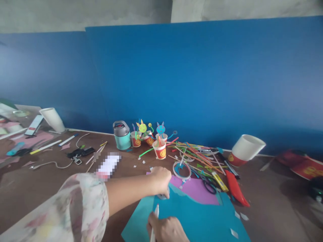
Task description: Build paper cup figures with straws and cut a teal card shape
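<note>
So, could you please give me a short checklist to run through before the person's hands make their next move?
1. Pen secure in the right hand: ok, gripped in the fingers.
2. Pen cap on or off: cannot tell, the raised end is too small to make out.
3. Left hand's hold: cannot tell, something greyish under it is mostly hidden.
4. Blue sheet free of scraps: not ok, a pale scrap lies near its right edge.
5. Scissors off the papers: not ok, they lie partly over the purple sheet.
6. Front paper cup upright: ok.
</note>
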Action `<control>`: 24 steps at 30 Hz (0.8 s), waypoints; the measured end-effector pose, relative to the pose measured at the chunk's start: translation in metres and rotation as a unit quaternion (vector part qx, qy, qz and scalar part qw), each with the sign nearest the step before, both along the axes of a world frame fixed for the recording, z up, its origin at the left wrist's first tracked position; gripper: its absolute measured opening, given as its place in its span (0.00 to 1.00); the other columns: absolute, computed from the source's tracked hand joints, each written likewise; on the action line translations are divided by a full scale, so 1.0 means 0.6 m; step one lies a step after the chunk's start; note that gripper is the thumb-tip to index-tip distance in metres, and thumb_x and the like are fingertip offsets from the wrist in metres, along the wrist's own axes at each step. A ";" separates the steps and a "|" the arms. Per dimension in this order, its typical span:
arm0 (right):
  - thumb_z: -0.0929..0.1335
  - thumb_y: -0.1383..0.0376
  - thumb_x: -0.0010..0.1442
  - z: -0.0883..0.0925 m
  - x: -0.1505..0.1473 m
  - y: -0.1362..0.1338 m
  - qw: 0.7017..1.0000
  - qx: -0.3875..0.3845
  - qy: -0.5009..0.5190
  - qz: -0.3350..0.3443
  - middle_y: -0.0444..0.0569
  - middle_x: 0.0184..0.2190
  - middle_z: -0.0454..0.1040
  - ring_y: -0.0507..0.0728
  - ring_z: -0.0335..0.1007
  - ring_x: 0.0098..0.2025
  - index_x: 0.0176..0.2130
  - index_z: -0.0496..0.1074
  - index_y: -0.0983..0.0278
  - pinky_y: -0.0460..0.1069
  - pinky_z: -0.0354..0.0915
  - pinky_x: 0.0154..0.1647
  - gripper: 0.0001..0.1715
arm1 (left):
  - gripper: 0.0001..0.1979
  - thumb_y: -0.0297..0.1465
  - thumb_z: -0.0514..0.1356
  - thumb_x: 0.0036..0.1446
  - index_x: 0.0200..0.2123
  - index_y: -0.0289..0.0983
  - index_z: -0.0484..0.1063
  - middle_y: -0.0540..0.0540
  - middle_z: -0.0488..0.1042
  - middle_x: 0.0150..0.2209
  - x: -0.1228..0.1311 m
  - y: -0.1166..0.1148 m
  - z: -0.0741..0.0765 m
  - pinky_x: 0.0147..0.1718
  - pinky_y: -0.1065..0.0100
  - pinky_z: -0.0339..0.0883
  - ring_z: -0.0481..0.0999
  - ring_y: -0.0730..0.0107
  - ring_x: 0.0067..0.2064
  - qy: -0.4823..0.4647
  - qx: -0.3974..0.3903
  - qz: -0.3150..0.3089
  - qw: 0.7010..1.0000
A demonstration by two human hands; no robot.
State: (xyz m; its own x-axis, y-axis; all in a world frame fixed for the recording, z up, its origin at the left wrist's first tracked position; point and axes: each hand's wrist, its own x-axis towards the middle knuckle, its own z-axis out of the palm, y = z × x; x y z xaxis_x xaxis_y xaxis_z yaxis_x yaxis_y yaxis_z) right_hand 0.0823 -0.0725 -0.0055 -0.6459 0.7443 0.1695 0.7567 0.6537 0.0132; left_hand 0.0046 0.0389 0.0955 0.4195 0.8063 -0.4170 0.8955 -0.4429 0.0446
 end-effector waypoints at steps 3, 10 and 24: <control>0.66 0.67 0.57 0.039 -0.034 0.019 0.998 -0.058 -0.011 -0.015 0.45 0.18 0.77 0.58 0.75 0.19 0.34 0.68 0.63 0.49 0.42 0.15 0.01 | 0.33 0.42 0.73 0.34 0.43 0.28 0.76 0.30 0.79 0.41 0.006 0.008 0.000 0.43 0.56 0.73 0.79 0.46 0.43 0.015 -0.009 -0.009 1.000; 0.63 0.74 0.56 0.077 -0.058 0.040 0.973 -0.210 0.034 -0.088 0.58 0.32 0.80 0.66 0.78 0.34 0.48 0.68 0.71 0.52 0.64 0.27 0.19 | 0.34 0.43 0.74 0.33 0.44 0.30 0.76 0.31 0.79 0.41 0.016 0.013 0.003 0.42 0.57 0.74 0.79 0.47 0.43 0.048 -0.026 -0.030 0.998; 0.61 0.73 0.58 0.071 -0.067 0.056 0.968 -0.215 0.048 -0.122 0.60 0.38 0.79 0.64 0.76 0.39 0.39 0.74 0.67 0.52 0.66 0.35 0.13 | 0.34 0.41 0.73 0.36 0.45 0.27 0.74 0.30 0.79 0.42 0.017 0.001 0.027 0.44 0.55 0.73 0.79 0.46 0.44 0.035 -0.027 -0.035 0.998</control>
State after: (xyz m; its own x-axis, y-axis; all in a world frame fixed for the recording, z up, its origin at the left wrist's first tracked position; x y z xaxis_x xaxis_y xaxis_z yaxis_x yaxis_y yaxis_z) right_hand 0.0420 -0.0391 0.0369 -0.4385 0.8879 -0.1387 0.8735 0.3849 -0.2980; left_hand 0.0146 0.0392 0.1119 0.4418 0.7521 -0.4891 0.8645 -0.5026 0.0080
